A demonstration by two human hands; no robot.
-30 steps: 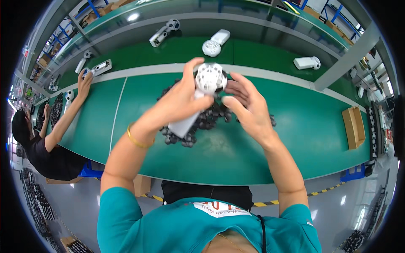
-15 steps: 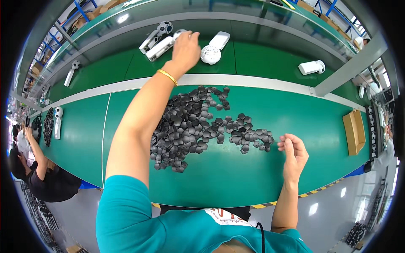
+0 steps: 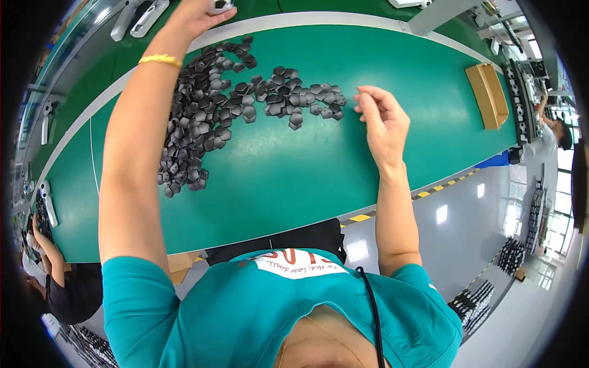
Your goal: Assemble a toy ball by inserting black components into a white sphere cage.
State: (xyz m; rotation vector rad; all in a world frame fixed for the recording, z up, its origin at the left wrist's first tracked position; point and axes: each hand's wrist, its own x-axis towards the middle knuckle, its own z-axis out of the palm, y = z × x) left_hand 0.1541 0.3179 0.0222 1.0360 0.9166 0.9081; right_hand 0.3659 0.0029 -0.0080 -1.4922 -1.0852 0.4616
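At the far edge, partly cut off by the top of the view, my left hand (image 3: 195, 17) is closed on a white ball-shaped part with black patches (image 3: 221, 5); most of that part is out of sight. Many small black five-sided plastic pieces (image 3: 196, 116) lie heaped under and beside my left forearm. A thinner trail of them (image 3: 300, 97) runs rightward. Just past the trail's right end hovers my right hand (image 3: 386, 126), its fingers loosely curled and slightly apart, with nothing visible in them.
The pieces lie on a green worktable (image 3: 276, 178). White elongated housings (image 3: 149, 18) rest beyond its pale rail (image 3: 307, 19). An open cardboard box (image 3: 488, 98) sits at the right end, near a metal post (image 3: 438, 17). A co-worker (image 3: 67, 288) is at the lower left.
My view has shifted, so the table sits higher and more to the left. My left hand has closed on the white ball part. The right hand's fingers have curled in a little.
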